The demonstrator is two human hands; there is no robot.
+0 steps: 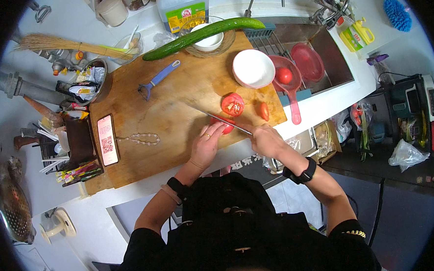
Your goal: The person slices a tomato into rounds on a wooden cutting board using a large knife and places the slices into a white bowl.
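My right hand grips a kitchen knife, its blade slanting up and left across a piece of tomato. On that same piece rest the fingers of my left hand, a ring on one finger. Just above the blade lies a tomato half, cut face up. A smaller tomato wedge is to its right, near the edge of the wooden cutting board. A whole tomato sits in a pink strainer at the sink. The knife's handle is mostly hidden in my fist.
A white bowl stands on the board's right part. A cucumber lies across a glass bowl and small white bowl at the back. A blue peeler, a phone with a beaded strap and a brown caddy are at left. The sink is right.
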